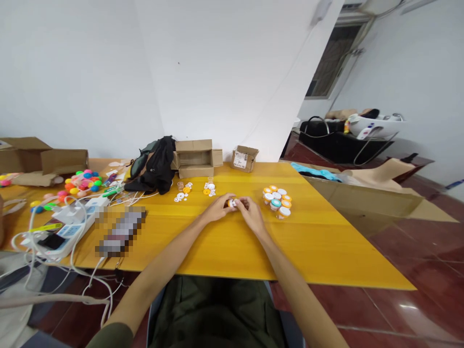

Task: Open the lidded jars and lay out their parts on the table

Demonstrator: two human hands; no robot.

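Note:
Between my two hands, over the middle of the table, is a small round jar (232, 203) with an orange and white top. My left hand (217, 209) grips it from the left, fingers curled around its side. The fingers of my right hand (251, 213) are closed at the jar's right side and top, hiding part of it. To the right stands a tight cluster of similar small clear jars (276, 203) with white, orange and teal lids. Beyond my left hand lie two groups of loose white and orange round pieces (186, 190), each with a small clear cup (180, 185) close by.
An open cardboard box (195, 170) and a smaller carton (244, 159) stand along the wall. A black bag (159, 166) is left of them. Farther left are colourful balls (83, 182), a power strip (78, 227) with tangled cables, and a blurred-out phone-like object (121, 232).

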